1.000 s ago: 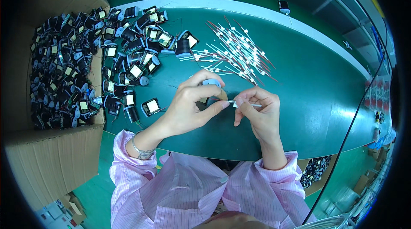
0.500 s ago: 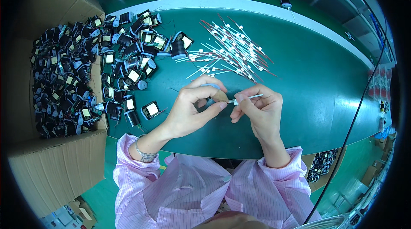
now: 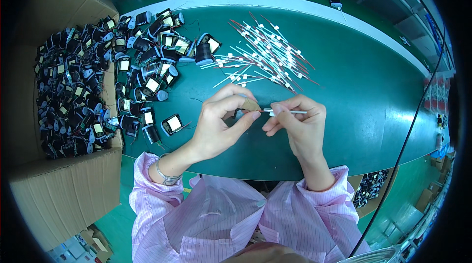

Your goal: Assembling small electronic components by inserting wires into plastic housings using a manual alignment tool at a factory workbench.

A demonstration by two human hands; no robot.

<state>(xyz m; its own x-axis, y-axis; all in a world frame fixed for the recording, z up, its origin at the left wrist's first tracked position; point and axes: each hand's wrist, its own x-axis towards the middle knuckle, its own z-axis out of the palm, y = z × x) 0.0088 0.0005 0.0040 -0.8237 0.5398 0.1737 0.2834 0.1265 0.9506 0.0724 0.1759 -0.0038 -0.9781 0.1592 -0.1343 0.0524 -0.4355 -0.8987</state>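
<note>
My left hand (image 3: 221,123) is closed in a pinch, with a tan finger cover on one fingertip. Inside its curled fingers sits a small black unit, mostly hidden, with a thin wire end at the fingertips. Between the thumb and fingers of my right hand (image 3: 297,120) lies a white wire lead (image 3: 299,112), roughly level. Its left end meets the wire at my left fingertips; whether they are joined I cannot tell. Beyond my hands a pile of white and red wire leads (image 3: 270,54) with small white connectors lies on the green table (image 3: 354,115).
At the left an open cardboard box (image 3: 69,189) holds many black units with pale blue ends, and more black units (image 3: 152,86) spill onto the table. One black unit (image 3: 172,124) lies near my left wrist. Another black unit (image 3: 336,1) rests on the green strip beyond the white rail (image 3: 246,0).
My right hand has tilted the white wire lead closer to level against my left fingertips. The black unit beyond the rail has shifted right.
</note>
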